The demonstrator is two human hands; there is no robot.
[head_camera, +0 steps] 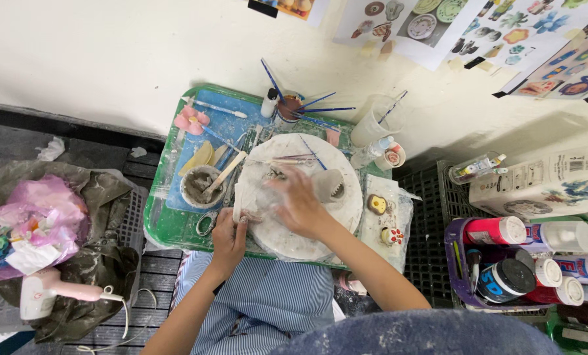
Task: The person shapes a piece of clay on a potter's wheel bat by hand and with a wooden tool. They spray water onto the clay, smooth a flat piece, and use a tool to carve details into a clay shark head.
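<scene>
A round white turntable (320,148) smeared with grey clay sits on a green tray (169,227) on my lap. My right hand (298,200) lies flat on the middle of the turntable, fingers spread and blurred over a patch of wet clay. My left hand (228,236) is at the turntable's left edge, fingers closed on a thin white flat tool (237,200) that stands against the rim. A small grey clay cup (330,185) with a toothed edge rests on the turntable just right of my right hand.
A bowl of grey slip (198,186) with a wooden stick stands left of the turntable, brushes in a cup (289,107) behind it. Small painted clay pieces (377,204) lie at right. Paint bottles (504,230) fill a purple basket; a pink hair dryer (50,289) lies at left.
</scene>
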